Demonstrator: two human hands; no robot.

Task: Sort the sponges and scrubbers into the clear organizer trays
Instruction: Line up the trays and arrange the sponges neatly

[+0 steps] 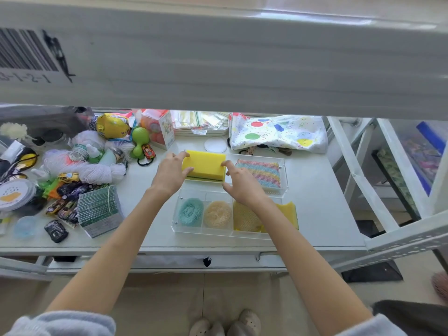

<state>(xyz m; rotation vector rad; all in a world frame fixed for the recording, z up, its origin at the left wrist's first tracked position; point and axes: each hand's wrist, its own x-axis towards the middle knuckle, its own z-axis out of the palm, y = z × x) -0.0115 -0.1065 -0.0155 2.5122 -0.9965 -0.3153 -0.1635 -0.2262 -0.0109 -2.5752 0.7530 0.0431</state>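
Overhead shelf edge [218, 61] carried a barcode label [26, 52] at far left, cut off by the frame; digits beneath read roughly "-1-2-1", inverted and blurred. Print on the green-banded card stack [99, 212] was too small to read, as was the orange logo on the round lid [14, 194].

Left hand [171, 172] gripped the left end of the yellow sponge [204, 164], thumb on its near face, fingers over the far edge. Right hand [242, 185] was spread loose at the sponge's right end; fingertip contact could not be judged. Sponge sat at the far edge of the front clear tray [177, 224], a dark green layer just showing underneath.

That tray held a teal scrubber [191, 212], a tan scrubber [217, 214] and a yellow mesh pad [246, 217], partly hidden by the right forearm. Rainbow cloth [259, 173] lay in the rear tray [283, 175].
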